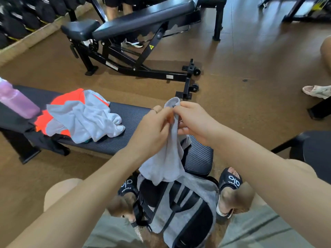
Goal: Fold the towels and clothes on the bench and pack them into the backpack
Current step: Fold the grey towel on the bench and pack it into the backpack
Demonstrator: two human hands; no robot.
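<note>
A small light-grey towel (pixel 165 158) hangs in front of me above the bench end. My left hand (pixel 152 126) grips its upper part, and my right hand (pixel 193 119) pinches the top edge beside it. The towel's lower end droops onto the grey and black backpack (pixel 180 210), which stands on the floor between my feet. Further left on the black bench (pixel 132 113) lies a heap of white towels (pixel 86 117) over an orange garment (pixel 71 97) and a black garment (pixel 44 138).
A pink bottle (pixel 16 101) lies at the bench's far left. An adjustable gym bench (pixel 136 27) stands behind, its wheeled foot (pixel 189 86) close to my hands. Dumbbells (pixel 21 17) line the far left. Another person's foot (pixel 317 91) is at the right; a black seat (pixel 315 145) nearby.
</note>
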